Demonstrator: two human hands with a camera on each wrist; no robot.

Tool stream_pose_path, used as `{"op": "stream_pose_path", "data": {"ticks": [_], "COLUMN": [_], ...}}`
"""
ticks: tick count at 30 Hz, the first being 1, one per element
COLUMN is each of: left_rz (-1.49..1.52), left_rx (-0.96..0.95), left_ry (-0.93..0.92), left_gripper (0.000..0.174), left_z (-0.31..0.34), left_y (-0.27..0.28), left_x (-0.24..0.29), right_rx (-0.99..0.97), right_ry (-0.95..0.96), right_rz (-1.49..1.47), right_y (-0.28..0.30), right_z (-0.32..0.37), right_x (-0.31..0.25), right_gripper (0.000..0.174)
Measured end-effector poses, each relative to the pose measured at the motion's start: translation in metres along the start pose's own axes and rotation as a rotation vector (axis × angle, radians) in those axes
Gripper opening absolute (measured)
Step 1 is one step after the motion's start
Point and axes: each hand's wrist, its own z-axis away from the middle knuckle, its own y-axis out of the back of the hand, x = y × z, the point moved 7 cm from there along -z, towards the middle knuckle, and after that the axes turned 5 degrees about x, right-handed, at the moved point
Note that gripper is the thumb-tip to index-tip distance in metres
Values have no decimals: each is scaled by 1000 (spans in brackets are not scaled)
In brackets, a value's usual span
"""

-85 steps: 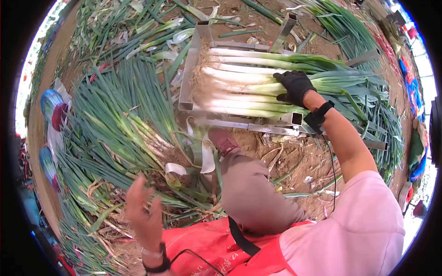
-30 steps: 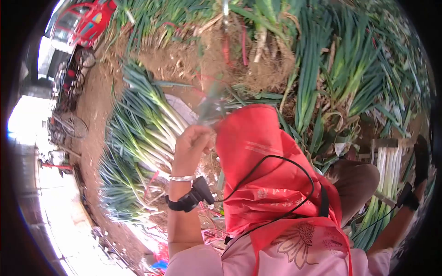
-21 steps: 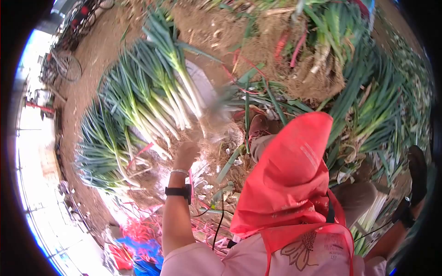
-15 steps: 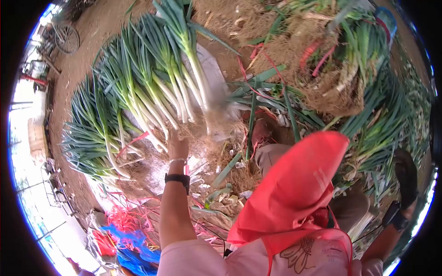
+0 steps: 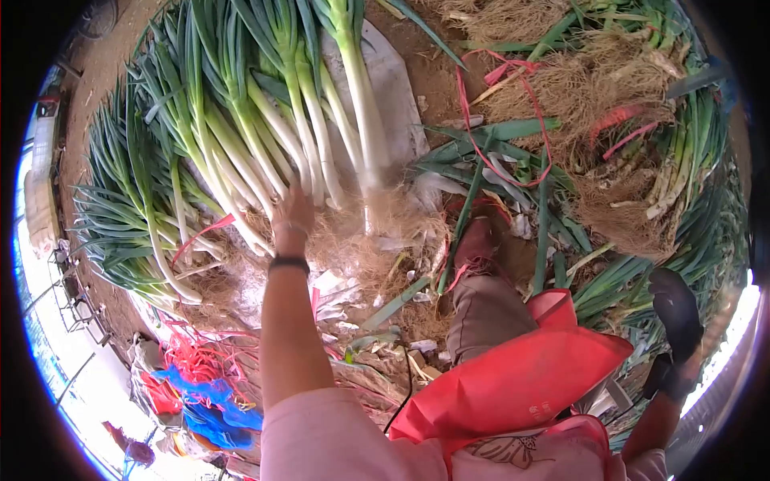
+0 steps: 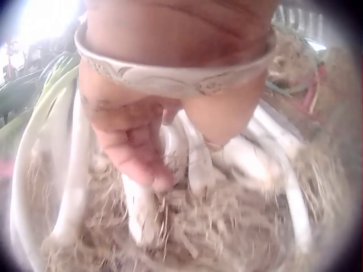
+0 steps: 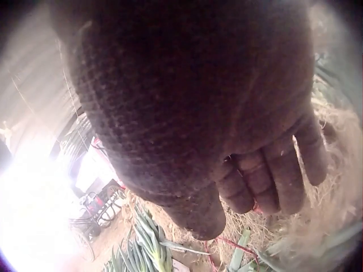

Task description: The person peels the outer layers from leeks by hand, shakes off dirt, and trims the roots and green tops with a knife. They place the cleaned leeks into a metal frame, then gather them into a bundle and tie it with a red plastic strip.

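Note:
The bare left hand reaches down to the white root ends of the leeks lying in a row at the upper left. In the left wrist view the fingers of this hand point down, loosely bent, over a white stalk; whether they touch it cannot be told. Hairy roots lie below. The right hand, in a dark glove, hangs at the far right, away from the row. Seen from the right wrist, the gloved fingers extend loosely and hold nothing.
More leeks with matted roots and red ribbon lie at the upper right. A pale sheet is under the row. Red and blue strings lie lower left. A shoe stands among leaves at centre.
The view has swung from the metal frame to the leek row at the left. The right hand has left the leeks in the frame; the left hand has come to the root ends of the row.

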Motion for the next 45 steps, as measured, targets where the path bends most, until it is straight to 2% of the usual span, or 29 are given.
{"op": "stream_pose_path", "data": {"ticks": [2, 4, 5, 7, 9, 10, 11, 12, 14, 16, 18, 21, 23, 24, 25, 27, 28, 30, 32, 34, 35, 37, 38, 39, 40, 42, 43, 44, 45], "left_rz": [-96, -242, -313, -375, -233, -109, 8, 186, 353, 340, 236, 168, 373, 714, 844, 1272, 1510, 1864, 1920, 2098, 1987, 1782, 1431, 1416, 1481, 1688, 1620, 1552, 1379], "left_rx": [-23, -546, -884, -1223, -744, -243, 126, 275, 356, 52, 59, 75, -174, -116, -58, -109, -135, -168, -211, -358, -422, -302, -91, -86, 24, 2, 19, 36, 27], "left_ry": [-35, -48, -149, -258, -139, -121, -153, 19, 135, 361, 535, 541, 487, 428, 284, 314, 245, 87, 53, 125, 66, 266, 403, 307, 234, 84, 53, 18, -62], "left_gripper": [40, 37, 41, 45, 52, 52, 56, 71, 93, 107, 106, 101, 95, 85, 78, 70, 68, 63, 59, 53, 52, 55, 59, 61, 60, 54, 52, 51, 51], "left_z": [63, 155, 205, 236, 179, 130, 93, 57, -3, -20, -14, -26, -34, -28, -30, -6, 1, 13, 19, 36, 32, 55, 82, 91, 116, 148, 156, 165, 172], "left_y": [-27, -116, -113, -113, -119, -22, 28, 55, 36, 25, 30, 33, 29, 38, 33, 71, 79, 99, 94, 81, 67, 65, 96, 73, 96, 120, 126, 132, 144], "left_x": [-20, -76, -74, -77, -100, -42, -11, 8, 19, 44, 58, 47, 33, 32, 14, 20, 18, 18, 14, 30, 37, 62, 91, 95, 125, 175, 181, 184, 186], "right_rx": [67, 88, 88, 57, 7, 3, 9, 20, -47, 47, 7, 10, 24, 43, 41, 30, 32, -80, -231, -438, -581, -662, -657, -728, -799, -834, -753, -826, -849], "right_ry": [-4, 40, 80, 70, 52, 16, -13, -4, 95, 171, 111, -34, 6, 50, 57, 188, 196, 349, 351, 259, 258, 340, 431, 378, 327, 297, 387, 263, 314], "right_rz": [-67, -59, -22, 8, 38, -23, -84, -85, -20, 13, -57, -49, -29, -6, -14, -77, -82, -9, -114, -433, -630, -615, -683, -691, -695, -589, -865, -932, -835], "right_y": [-3, -6, -7, -8, -14, -16, -16, -14, -18, -15, -16, -18, -19, -19, -21, -27, -31, -57, -92, -143, -170, -217, -233, -250, -262, -267, -283, -277, -266], "right_z": [-8, -14, -16, -18, -18, -15, -14, -15, -14, -11, -12, -8, -8, -9, -11, -19, -28, -55, -83, -100, -104, -107, -105, -102, -98, -78, -87, -81, -77], "right_x": [-1, -4, -7, -10, -11, -8, -7, -11, -29, -33, -17, -12, -15, -17, -19, -31, -35, -56, -94, -152, -177, -230, -252, -270, -283, -291, -282, -275, -271], "right_gripper": [38, 38, 38, 37, 36, 37, 39, 39, 37, 33, 36, 38, 38, 37, 37, 37, 37, 31, 34, 39, 45, 57, 62, 61, 61, 53, 50, 48, 54]}}
